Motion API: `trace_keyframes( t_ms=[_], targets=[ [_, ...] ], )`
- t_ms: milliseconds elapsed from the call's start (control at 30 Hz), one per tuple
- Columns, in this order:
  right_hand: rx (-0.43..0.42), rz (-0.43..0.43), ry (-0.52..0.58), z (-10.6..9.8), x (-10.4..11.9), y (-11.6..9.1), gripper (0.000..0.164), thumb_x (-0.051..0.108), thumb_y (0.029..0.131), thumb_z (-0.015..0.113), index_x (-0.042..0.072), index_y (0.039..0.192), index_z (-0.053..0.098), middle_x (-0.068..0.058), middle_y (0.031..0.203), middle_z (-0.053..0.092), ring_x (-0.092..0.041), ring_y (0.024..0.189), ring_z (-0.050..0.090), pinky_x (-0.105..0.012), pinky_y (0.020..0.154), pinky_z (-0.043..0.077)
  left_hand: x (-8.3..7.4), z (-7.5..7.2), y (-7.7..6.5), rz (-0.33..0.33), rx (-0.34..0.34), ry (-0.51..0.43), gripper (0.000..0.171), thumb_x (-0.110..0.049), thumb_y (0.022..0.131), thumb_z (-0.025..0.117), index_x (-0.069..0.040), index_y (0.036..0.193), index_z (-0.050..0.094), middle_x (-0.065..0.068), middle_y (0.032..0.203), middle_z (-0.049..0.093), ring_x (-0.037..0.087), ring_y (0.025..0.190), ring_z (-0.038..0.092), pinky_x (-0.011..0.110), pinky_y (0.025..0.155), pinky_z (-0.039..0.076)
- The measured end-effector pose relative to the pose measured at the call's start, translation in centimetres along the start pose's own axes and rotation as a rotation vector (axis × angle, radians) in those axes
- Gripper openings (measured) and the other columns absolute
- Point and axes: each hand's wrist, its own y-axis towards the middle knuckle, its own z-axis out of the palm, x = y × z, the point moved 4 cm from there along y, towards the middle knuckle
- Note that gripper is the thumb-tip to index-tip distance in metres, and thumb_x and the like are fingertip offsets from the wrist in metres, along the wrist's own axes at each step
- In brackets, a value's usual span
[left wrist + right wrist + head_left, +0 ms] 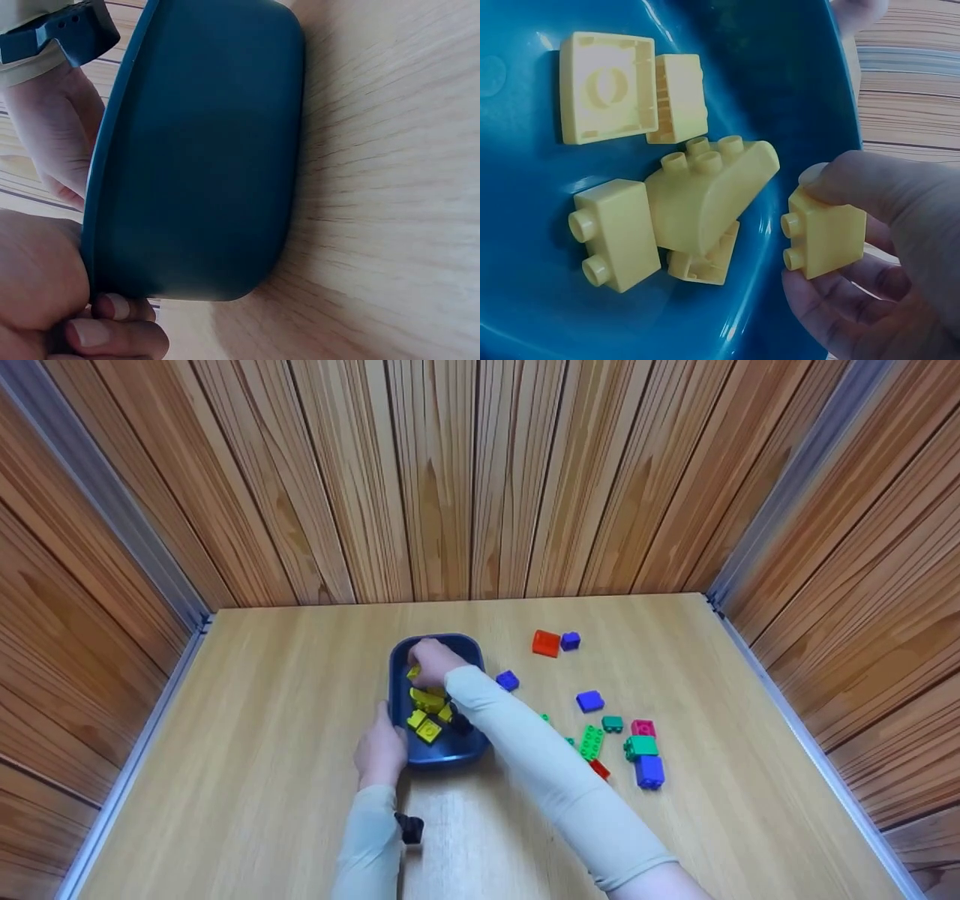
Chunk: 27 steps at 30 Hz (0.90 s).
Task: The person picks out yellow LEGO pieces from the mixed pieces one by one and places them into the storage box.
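Observation:
A dark blue plastic tray (450, 757) stands on the table with several yellow toy bricks in it. My left hand (381, 750) grips the tray's left rim, thumb side against the edge and fingertips curled outside it, as the left wrist view shows. Over the tray's far left part is my right hand (439, 662). It pinches a yellow two-stud brick (829, 236) between thumb and fingers, near the tray wall. Below that brick lie a curved yellow piece (705, 199), a square brick (607, 90) seen from underneath, and smaller yellow bricks, one of them (622, 236) on its side.
Right of the tray lie a red brick (546, 643), purple bricks (590, 701), a long green brick (592, 742) and a group with a green brick (641, 748), a pink and a blue one. My right sleeve (540, 772) partly covers some. Wooden walls (435, 480) enclose the table.

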Motion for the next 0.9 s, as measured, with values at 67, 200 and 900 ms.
trace_keyframes(
  t_ms=[67, 200, 900],
  targets=[
    [-0.003, 0.007, 0.004, 0.1, -0.1, 0.1, 0.034, 0.015, 0.086, 0.071, 0.007, 0.119, 0.065, -0.009, 0.122, 0.057, -0.016, 0.099, 0.054, -0.031, 0.082, 0.049, 0.0, 0.0, 0.0, -0.007, 0.007, -0.006, 0.058, -0.016, 0.099, 0.048, -0.007, 0.151, 0.024, 0.025, 0.131, 0.052, 0.037, 0.108, 0.057, 0.052, 0.089, 0.044],
    [-0.013, 0.004, -0.027, 0.3, -0.3, 0.2, 0.037, 0.015, 0.085, 0.072, 0.006, 0.119, 0.064, -0.007, 0.12, 0.057, -0.016, 0.1, 0.054, -0.031, 0.083, 0.049, -0.1, -0.1, 0.0, 0.004, -0.006, -0.007, 0.058, -0.015, 0.098, 0.048, -0.007, 0.15, 0.025, 0.026, 0.13, 0.052, 0.038, 0.107, 0.057, 0.053, 0.088, 0.044],
    [-0.026, -0.008, 0.029, -1.2, -2.3, -1.7, 0.043, 0.024, 0.087, 0.07, 0.005, 0.125, 0.061, -0.01, 0.12, 0.06, -0.019, 0.102, 0.056, -0.034, 0.088, 0.047, -0.1, -0.3, -0.1, 0.025, -0.023, 0.027, 0.058, -0.015, 0.097, 0.049, -0.006, 0.15, 0.027, 0.028, 0.121, 0.057, 0.041, 0.101, 0.059, 0.053, 0.083, 0.044]
  ],
)
